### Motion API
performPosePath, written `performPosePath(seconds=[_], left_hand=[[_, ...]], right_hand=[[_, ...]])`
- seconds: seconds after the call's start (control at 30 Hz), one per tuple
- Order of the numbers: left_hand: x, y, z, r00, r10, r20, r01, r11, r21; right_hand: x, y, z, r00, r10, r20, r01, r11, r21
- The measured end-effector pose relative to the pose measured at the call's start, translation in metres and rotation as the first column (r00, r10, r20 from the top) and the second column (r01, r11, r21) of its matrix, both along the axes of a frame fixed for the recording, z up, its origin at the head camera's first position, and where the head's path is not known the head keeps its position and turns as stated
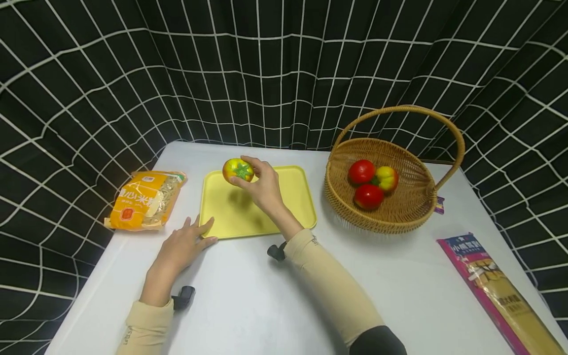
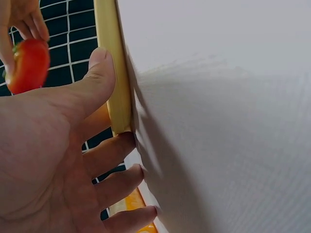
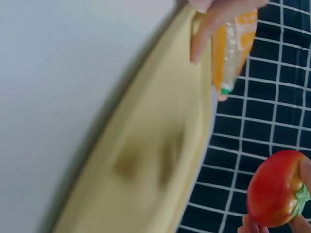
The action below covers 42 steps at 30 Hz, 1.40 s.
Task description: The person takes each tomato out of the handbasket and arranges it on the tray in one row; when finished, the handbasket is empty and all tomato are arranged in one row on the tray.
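My right hand [image 1: 265, 187] grips a red and yellow tomato [image 1: 238, 170] with a green star-shaped top, thumb on one side and fingers on the other. The tomato is held above the left part of a yellow rectangular tray [image 1: 284, 197], and its shadow falls on the tray. In the right wrist view the tomato [image 3: 274, 189] shows mostly red, with its green top toward the palm. At the tray's near left corner rests my left hand [image 1: 179, 249], fingers spread. In the left wrist view its thumb [image 2: 99, 73] lies against the tray rim [image 2: 114, 58].
Right of the tray stands a wicker basket [image 1: 337, 197] with a tall handle, holding two red fruits [image 1: 369, 196] and a yellow-red one [image 1: 387, 179]. An orange food bag [image 1: 144, 201] lies at the left. A long flat packet [image 1: 501, 296] lies along the right edge.
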State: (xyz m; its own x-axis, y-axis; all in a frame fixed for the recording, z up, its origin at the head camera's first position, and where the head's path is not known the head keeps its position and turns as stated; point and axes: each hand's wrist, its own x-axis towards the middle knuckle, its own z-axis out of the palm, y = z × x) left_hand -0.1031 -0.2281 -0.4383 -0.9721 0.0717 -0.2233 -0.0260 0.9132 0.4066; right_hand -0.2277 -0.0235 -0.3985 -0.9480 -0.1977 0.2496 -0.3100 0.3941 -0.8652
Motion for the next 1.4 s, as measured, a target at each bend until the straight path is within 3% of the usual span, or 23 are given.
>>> performPosePath(seconds=[0.27, 0.67, 1.13, 1.4], left_hand=[[-0.001, 0.001, 0.001, 1.000, 0.007, 0.020, -0.008, 0.999, 0.033], [-0.001, 0.002, 0.001, 1.000, 0.007, -0.003, -0.007, 0.999, 0.045], [-0.003, 0.003, -0.001, 1.000, -0.006, -0.022, 0.007, 0.999, 0.034], [-0.002, 0.001, 0.000, 1.000, 0.009, -0.003, -0.009, 0.999, 0.035]], right_hand=[[-0.002, -0.024, -0.019, 0.993, -0.015, 0.115, 0.009, 0.999, 0.052], [-0.001, -0.047, -0.044, 0.984, 0.033, 0.173, -0.068, 0.978, 0.196], [0.003, -0.059, -0.046, 0.975, 0.108, 0.194, -0.150, 0.964, 0.220], [0.004, -0.061, -0.043, 0.975, 0.100, 0.197, -0.149, 0.956, 0.254]])
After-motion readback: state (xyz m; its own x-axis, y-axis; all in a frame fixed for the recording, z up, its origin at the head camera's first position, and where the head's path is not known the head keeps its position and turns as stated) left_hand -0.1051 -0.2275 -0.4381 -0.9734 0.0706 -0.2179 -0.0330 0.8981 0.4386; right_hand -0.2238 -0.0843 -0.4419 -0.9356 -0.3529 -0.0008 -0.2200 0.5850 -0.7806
